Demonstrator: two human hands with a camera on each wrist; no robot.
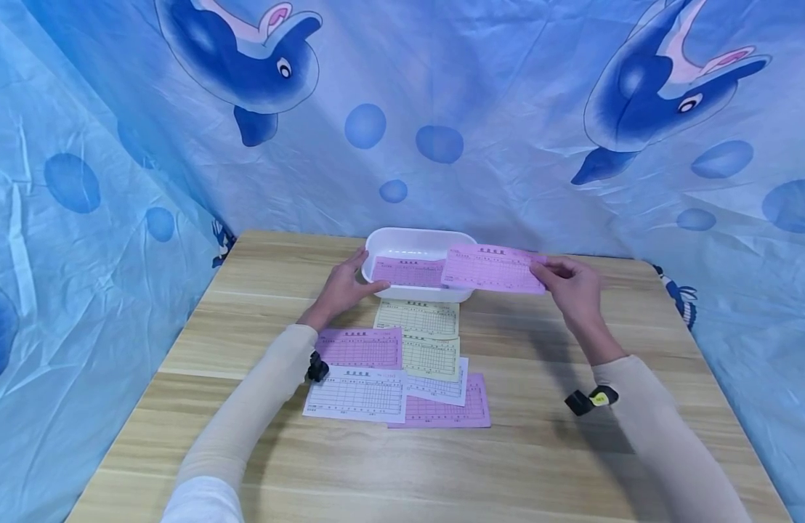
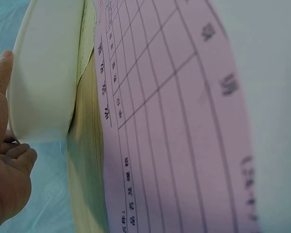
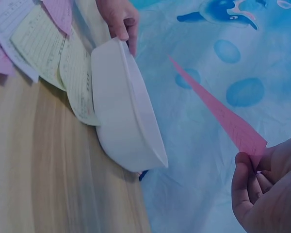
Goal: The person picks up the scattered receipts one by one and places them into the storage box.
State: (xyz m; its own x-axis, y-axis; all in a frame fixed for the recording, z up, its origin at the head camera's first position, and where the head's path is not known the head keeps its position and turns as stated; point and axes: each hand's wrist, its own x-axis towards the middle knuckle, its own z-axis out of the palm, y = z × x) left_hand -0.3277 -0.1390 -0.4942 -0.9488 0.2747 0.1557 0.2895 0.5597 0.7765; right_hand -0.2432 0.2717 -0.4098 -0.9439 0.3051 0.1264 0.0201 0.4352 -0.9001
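My right hand (image 1: 575, 292) pinches a pink printed form slip (image 1: 490, 269) by its right end, between thumb and fingers. The slip's left end overlaps the right side of a white plastic tub (image 1: 418, 242) in the head view. Seen from the right wrist, the held slip (image 3: 228, 119) hangs higher than the tub's rim. At the tub's left end, my left hand (image 1: 342, 287) grips the rim, its thumb along the front and the fingers round the side. Another pink slip (image 1: 405, 272) lies inside the tub.
Several slips overlap before the tub: yellow slips (image 1: 418, 318), a pink slip (image 1: 359, 347) on the left, a white slip (image 1: 357, 394) and a pink slip (image 1: 448, 412) nearest me. The wooden table (image 1: 540, 450) meets a blue dolphin-print curtain (image 1: 507, 87) behind.
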